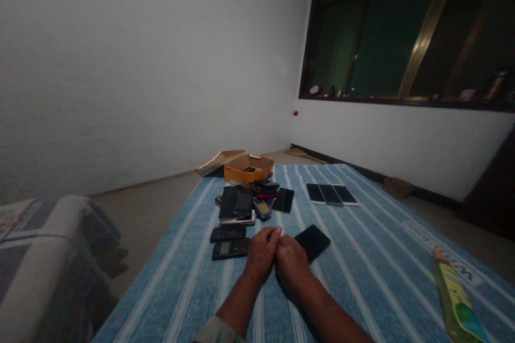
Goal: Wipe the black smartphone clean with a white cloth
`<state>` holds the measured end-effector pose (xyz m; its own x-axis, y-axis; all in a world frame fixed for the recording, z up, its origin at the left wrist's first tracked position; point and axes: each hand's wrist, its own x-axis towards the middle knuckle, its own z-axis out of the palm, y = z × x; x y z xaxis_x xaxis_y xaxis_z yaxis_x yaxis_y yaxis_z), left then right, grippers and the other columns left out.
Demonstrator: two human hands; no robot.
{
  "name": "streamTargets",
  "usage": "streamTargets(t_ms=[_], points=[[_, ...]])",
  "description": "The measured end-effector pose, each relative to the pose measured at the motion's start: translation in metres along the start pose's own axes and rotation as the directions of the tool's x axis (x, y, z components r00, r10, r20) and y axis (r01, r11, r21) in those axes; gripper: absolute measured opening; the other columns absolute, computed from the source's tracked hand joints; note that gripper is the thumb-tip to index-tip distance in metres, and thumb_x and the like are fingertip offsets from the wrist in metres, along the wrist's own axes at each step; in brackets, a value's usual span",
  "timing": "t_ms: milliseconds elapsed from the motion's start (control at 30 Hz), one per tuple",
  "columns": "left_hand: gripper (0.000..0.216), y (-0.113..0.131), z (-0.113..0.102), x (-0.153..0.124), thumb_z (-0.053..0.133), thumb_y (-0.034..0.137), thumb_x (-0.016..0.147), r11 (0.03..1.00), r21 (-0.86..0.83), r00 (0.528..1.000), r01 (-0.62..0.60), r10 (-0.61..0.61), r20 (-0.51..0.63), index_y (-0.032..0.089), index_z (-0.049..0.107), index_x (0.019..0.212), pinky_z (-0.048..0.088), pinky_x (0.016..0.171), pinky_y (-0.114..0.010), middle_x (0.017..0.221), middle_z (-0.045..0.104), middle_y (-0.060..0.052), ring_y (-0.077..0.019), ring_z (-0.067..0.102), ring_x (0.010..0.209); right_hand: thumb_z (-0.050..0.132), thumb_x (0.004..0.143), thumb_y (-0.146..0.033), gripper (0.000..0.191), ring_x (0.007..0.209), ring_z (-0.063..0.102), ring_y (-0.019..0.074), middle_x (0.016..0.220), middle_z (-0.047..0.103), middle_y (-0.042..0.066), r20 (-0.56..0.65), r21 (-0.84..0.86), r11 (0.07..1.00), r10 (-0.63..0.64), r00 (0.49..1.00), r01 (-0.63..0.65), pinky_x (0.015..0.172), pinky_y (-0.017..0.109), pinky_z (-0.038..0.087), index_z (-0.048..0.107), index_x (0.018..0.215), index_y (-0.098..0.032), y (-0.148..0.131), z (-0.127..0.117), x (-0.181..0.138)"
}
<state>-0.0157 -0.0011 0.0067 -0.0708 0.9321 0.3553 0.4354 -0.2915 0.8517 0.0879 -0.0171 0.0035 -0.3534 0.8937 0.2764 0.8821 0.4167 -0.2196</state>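
My left hand (261, 252) and my right hand (290, 261) rest side by side on a blue striped mat (362, 257), knuckles touching, fingers curled under; nothing shows in either. Just right of my right hand lies a black smartphone (313, 242), face up. Left of my left hand lie two black keypad phones (229, 241). Beyond the hands is a pile of phones (251, 201), some stacked on each other. Farther right three smartphones (331, 194) lie in a row.
An open orange cardboard box (243, 169) stands at the mat's far end with a flap lying to its left. A long yellow-green packet (456, 300) lies at the mat's right edge. A wrapped bundle (44, 257) sits at the left. White walls and a dark window enclose the room.
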Motion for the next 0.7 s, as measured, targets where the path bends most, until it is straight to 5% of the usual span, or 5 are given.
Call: streamTargets(t_ms=[700], points=[[0.042, 0.002, -0.001, -0.002, 0.046, 0.05, 0.085, 0.999, 0.043, 0.999, -0.017, 0.016, 0.037, 0.019, 0.07, 0.072, 0.049, 0.073, -0.031, 0.072, 0.073, -0.005, -0.0225, 0.066, 0.071, 0.041, 0.087, -0.003, 0.035, 0.096, 0.06, 0.0214, 0.097, 0.068, 0.013, -0.057, 0.054, 0.994, -0.092, 0.994, 0.095, 0.088, 0.03, 0.043, 0.069, 0.107, -0.011, 0.01, -0.003, -0.013]])
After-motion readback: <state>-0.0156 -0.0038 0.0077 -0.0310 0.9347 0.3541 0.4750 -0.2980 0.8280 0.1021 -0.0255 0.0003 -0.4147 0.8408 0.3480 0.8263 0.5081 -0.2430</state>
